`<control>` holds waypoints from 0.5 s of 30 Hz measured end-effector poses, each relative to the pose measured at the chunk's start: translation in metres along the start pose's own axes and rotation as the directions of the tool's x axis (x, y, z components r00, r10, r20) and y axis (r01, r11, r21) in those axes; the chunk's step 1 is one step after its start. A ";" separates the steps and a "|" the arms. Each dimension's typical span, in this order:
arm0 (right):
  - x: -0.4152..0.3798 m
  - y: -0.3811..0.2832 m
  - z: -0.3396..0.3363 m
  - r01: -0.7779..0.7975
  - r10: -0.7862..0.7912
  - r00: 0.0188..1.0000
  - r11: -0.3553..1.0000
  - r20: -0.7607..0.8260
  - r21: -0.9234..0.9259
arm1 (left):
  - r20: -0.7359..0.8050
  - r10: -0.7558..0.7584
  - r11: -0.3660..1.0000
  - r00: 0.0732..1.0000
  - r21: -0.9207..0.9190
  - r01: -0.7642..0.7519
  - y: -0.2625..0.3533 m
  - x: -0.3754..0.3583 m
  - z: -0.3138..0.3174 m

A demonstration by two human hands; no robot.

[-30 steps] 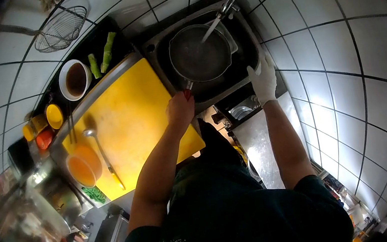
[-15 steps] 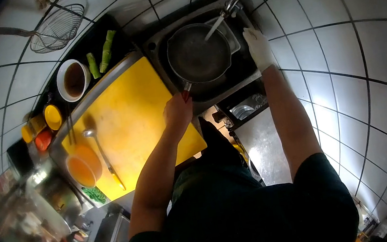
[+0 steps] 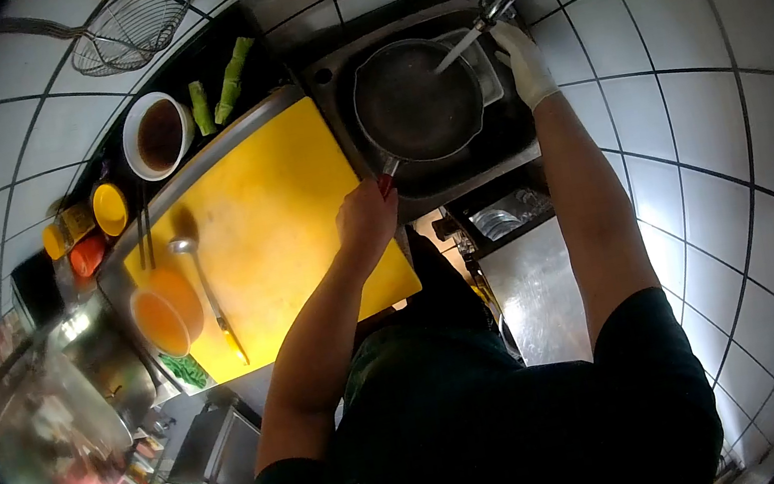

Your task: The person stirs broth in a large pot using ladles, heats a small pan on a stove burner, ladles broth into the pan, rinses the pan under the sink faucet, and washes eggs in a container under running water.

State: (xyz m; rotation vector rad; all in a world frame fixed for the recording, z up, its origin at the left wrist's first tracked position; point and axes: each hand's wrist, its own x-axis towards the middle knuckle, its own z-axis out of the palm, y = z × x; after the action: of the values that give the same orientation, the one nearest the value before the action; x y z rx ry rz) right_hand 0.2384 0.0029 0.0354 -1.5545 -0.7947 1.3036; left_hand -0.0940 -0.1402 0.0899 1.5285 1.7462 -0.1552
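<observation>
My left hand (image 3: 368,218) is closed around the red handle of a dark frying pan (image 3: 415,101), which sits level in the sink (image 3: 517,132). On my right hand (image 3: 524,63) there is a pale glove; its fingers curl at the base of the metal faucet (image 3: 496,6), partly hidden there. A light streak, spout or running water, reaches from the faucet over the pan's far right side. Behind the pan, a clear container (image 3: 486,74) shows in part.
Left of the sink lies a yellow cutting board (image 3: 272,220) with a ladle (image 3: 203,281) and a bowl of orange liquid (image 3: 166,316). Beyond it stand a bowl of brown liquid (image 3: 160,136) and green stalks (image 3: 233,82). A wire strainer (image 3: 132,27) hangs on the tiled wall.
My right hand has moved from the sink's right edge up to the faucet base. My left hand keeps its hold on the pan handle. The whole view has shifted slightly.
</observation>
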 end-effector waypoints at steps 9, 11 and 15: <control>0.005 0.001 -0.004 -0.016 0.016 1.000 1.000 -0.011 -0.023 | -0.017 0.008 1.000 1.000 0.005 -0.008 -0.004 0.005 0.005; 0.008 0.002 -0.004 -0.046 0.046 0.999 0.998 -0.022 -0.039 | -0.013 0.004 1.000 1.000 -0.021 -0.005 -0.002 0.005 0.003; 0.004 -0.005 0.003 -0.056 0.054 0.998 0.997 -0.029 -0.055 | 0.004 -0.004 0.999 1.000 -0.032 0.004 0.000 0.003 -0.003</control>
State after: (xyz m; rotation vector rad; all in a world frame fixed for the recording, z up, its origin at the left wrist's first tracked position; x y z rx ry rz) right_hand 0.2369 0.0090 0.0383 -1.6452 -0.7816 1.3070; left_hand -0.0954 -0.1360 0.0898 1.5012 1.7405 -0.1314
